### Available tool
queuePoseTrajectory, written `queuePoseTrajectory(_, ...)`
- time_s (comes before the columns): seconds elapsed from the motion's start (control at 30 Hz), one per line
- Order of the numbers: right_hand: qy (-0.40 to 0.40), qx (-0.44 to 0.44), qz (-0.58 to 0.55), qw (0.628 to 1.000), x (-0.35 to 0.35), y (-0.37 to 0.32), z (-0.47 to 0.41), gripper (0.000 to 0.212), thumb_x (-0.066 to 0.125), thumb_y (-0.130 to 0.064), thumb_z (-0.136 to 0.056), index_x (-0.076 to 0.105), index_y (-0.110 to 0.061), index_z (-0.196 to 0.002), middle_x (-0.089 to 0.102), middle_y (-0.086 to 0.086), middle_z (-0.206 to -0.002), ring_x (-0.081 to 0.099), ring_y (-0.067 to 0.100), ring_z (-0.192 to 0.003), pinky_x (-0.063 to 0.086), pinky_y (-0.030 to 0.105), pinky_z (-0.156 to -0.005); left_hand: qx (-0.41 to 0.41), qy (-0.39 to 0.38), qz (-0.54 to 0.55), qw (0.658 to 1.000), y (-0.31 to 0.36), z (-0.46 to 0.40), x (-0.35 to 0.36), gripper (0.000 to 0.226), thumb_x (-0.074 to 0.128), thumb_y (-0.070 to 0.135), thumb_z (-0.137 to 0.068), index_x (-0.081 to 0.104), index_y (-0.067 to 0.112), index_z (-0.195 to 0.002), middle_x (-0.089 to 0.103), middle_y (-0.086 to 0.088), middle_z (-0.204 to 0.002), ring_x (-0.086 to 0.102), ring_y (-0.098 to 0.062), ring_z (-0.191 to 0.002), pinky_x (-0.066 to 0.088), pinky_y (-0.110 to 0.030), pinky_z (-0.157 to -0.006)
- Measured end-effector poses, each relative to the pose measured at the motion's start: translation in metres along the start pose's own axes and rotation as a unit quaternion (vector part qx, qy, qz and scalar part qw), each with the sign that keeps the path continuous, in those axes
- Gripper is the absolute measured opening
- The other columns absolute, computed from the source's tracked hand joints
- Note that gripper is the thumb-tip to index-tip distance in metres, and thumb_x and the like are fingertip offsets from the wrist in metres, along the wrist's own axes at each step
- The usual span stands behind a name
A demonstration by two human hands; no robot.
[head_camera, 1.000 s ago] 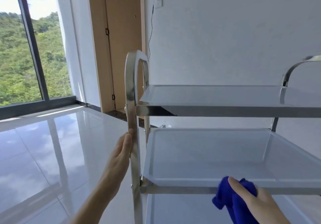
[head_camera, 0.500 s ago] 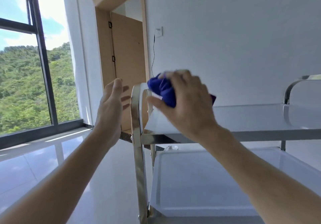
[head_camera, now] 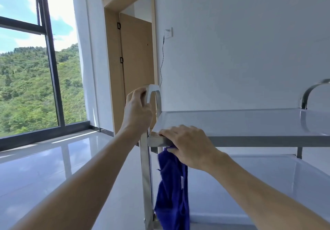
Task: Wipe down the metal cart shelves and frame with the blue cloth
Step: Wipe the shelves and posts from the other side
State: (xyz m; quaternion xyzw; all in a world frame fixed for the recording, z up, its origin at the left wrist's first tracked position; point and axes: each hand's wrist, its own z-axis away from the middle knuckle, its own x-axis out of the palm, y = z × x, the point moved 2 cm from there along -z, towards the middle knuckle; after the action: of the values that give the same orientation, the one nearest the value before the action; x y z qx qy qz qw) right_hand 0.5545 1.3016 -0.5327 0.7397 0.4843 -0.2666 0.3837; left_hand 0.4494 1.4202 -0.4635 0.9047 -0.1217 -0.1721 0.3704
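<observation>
The metal cart stands in front of me with its top shelf [head_camera: 241, 122] and a lower shelf [head_camera: 250, 185] in view. My left hand [head_camera: 138, 112] grips the curved left handle [head_camera: 153, 89] of the frame near its top. My right hand [head_camera: 187, 145] lies over the front left corner of the top shelf's rim, fingers on top and the blue cloth [head_camera: 172, 190] held under the palm. The cloth hangs down loose beside the left upright [head_camera: 145, 176]. A second curved handle [head_camera: 310, 91] rises at the right end.
A white wall with a socket [head_camera: 168, 32] and dangling cable is behind the cart. A wooden door [head_camera: 137, 65] stands at the back left. A large window [head_camera: 35, 69] and glossy white floor [head_camera: 44, 167] fill the left side.
My left hand went from open in the air to gripping the handle. My right hand came down from the handle top to the shelf's front corner, and the bunched cloth now hangs loose.
</observation>
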Motion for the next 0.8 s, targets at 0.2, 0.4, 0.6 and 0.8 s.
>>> queuePoseTrajectory(0.2,0.063,0.015,-0.001,0.998,0.006,-0.003,-0.002,0.053,0.063,-0.022,-0.093,0.045,-0.032,-0.142,0.065,-0.012,-0.126,0.064,0.020,-0.102,0.049,0.036,-0.079,0.037,-0.022,-0.020,0.999,-0.004,-0.001,0.002,0.055,0.042,-0.006,-0.095,0.044,0.022,-0.143,0.033,0.012,-0.142,0.046,-0.014,-0.128,0.044,-0.039,-0.109)
queuePoseTrajectory(0.4,0.051,0.023,0.006,0.998,0.007,-0.003,-0.003,0.052,0.058,-0.028,-0.097,0.039,-0.033,-0.146,0.060,-0.012,-0.134,0.061,0.018,-0.113,0.048,0.036,-0.084,0.023,-0.023,0.000,0.999,-0.015,0.010,-0.003,0.052,0.051,0.005,-0.098,0.043,0.032,-0.141,0.043,0.011,-0.143,0.052,-0.021,-0.125,0.049,-0.046,-0.103)
queuePoseTrajectory(0.6,0.054,0.040,-0.011,0.998,0.006,-0.003,-0.002,0.048,0.056,-0.030,-0.098,0.044,-0.032,-0.145,0.060,-0.012,-0.136,0.059,0.019,-0.117,0.048,0.038,-0.087,0.064,0.136,0.030,0.988,-0.042,0.079,-0.003,0.018,0.053,0.013,-0.098,0.054,0.031,-0.101,0.052,0.013,-0.108,0.057,0.005,-0.090,0.048,-0.015,-0.075)
queuePoseTrajectory(0.8,0.046,0.048,-0.020,0.998,0.006,-0.003,-0.002,0.048,0.055,-0.032,-0.098,0.043,-0.034,-0.144,0.058,-0.013,-0.139,0.057,0.018,-0.121,0.045,0.036,-0.086,-0.026,0.007,-0.012,1.000,-0.109,0.158,0.019,0.021,0.054,0.004,-0.096,0.059,0.024,-0.093,0.066,0.005,-0.089,0.063,-0.008,-0.074,0.047,-0.021,-0.063)
